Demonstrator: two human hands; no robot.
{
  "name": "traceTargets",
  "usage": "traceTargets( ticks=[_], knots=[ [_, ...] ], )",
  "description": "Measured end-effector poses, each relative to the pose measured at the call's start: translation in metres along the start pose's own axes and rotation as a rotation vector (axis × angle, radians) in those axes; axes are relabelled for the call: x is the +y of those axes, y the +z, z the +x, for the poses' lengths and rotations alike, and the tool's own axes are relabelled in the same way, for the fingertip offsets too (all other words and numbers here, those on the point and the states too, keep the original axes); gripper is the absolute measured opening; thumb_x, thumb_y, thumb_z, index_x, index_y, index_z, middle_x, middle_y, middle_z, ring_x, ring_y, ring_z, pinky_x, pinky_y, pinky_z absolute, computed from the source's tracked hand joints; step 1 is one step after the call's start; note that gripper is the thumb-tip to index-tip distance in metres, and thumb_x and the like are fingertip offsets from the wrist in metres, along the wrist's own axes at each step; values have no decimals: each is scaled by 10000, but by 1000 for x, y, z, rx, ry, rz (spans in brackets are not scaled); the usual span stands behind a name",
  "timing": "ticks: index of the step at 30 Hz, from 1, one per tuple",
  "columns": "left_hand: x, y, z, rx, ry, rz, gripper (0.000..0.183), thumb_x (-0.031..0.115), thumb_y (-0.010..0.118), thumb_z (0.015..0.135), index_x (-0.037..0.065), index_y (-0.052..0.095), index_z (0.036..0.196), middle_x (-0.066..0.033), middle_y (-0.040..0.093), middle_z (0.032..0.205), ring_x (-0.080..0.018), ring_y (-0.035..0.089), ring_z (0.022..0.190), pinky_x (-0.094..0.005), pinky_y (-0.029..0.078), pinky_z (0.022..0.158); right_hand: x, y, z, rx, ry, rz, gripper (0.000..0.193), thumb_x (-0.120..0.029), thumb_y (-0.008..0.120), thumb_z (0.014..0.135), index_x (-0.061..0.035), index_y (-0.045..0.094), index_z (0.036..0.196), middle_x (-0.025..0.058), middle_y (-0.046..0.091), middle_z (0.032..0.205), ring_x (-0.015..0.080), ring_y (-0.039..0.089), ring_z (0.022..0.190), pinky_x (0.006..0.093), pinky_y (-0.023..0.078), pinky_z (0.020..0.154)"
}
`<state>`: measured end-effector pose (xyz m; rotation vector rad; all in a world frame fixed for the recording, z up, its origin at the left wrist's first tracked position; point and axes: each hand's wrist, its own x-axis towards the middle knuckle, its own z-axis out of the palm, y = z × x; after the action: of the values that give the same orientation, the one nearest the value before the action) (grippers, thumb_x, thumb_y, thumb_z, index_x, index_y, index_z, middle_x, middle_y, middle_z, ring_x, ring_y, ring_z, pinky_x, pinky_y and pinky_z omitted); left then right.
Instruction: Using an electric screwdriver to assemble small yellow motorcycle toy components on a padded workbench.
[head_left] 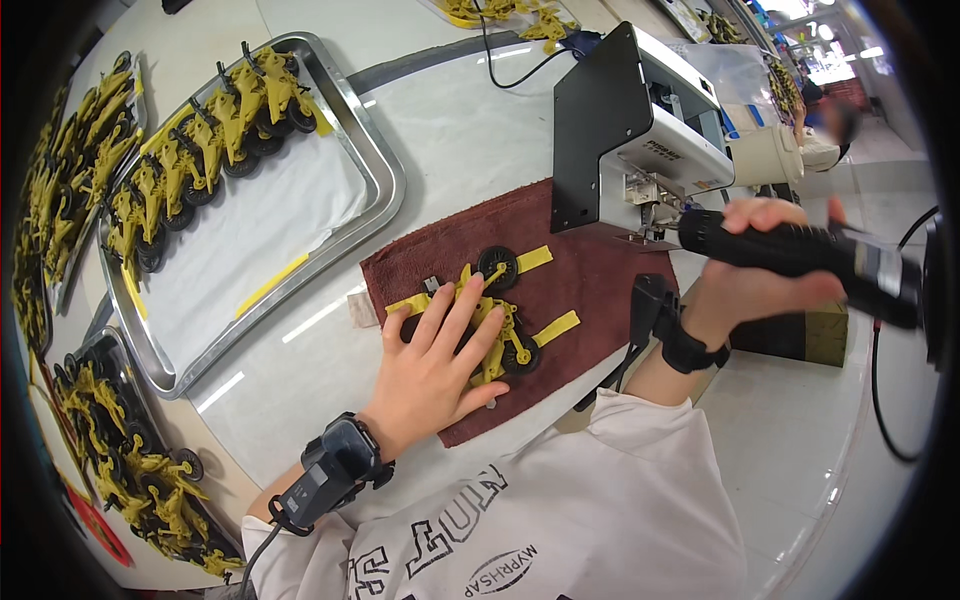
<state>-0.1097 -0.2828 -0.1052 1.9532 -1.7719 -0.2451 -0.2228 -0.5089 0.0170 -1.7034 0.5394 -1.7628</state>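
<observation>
My left hand (432,358) lies with spread fingers over a yellow plastic vehicle frame (510,322) with black wheels, partly hidden beneath it. The frame rests on a maroon cloth (580,285), with yellow strips (557,328) sticking out beside it. My right hand (765,262) is wrapped round a black electric screwdriver (780,247), held almost level. The screwdriver's tip points left at the front outlet of a black and white box-shaped screw feeder (600,140). Whether the tip touches a screw there is too small to tell.
A metal tray (385,170) at the far left holds a row of similar yellow frames (205,150). More piles of yellow parts (135,450) sit along the left. A cable (874,390) hangs at the right, and a dark block (800,335) stands below the screwdriver.
</observation>
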Motion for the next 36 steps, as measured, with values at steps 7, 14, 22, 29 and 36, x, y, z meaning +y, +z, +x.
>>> traceTargets(
  ticks=[7,14,22,29,36],
  knots=[
    [-1,-2,2,-5,4,-58,649,563,578,746,165,493,1252,-157,305,1415,-294,351,1232,-462,201,981,-25,-14,-28,-274,258,516,911,-727,472,743,-28,276,1293,135,529,600,249,501,424,376,435,443],
    [-3,-2,-2,36,-17,-85,649,494,675,669,190,501,1215,-137,289,1432,-262,381,1226,-443,250,945,-37,38,-93,-444,244,788,950,-755,464,720,-59,227,1323,114,521,685,229,508,466,362,428,475],
    [-3,-3,-2,43,-15,-120,636,471,688,655,179,501,1188,-141,300,1422,-257,389,1222,-453,248,947,-24,50,-103,-616,333,581,942,-770,432,705,-47,220,1272,123,532,706,227,532,507,352,461,505],
    [-5,-1,-7,32,-2,-70,623,472,674,667,183,499,1190,-135,313,1418,-264,397,1220,-469,256,943,-15,44,-89,-648,169,698,893,-718,500,720,-35,270,1248,109,523,687,203,524,506,328,448,479],
    [-2,-1,1,33,-11,-88,664,466,669,673,179,476,1240,-132,307,1423,-254,400,1218,-441,273,929,-33,36,-68,-535,-4,722,907,-711,531,718,-27,302,1267,91,507,675,187,499,488,325,420,452]
  ],
)
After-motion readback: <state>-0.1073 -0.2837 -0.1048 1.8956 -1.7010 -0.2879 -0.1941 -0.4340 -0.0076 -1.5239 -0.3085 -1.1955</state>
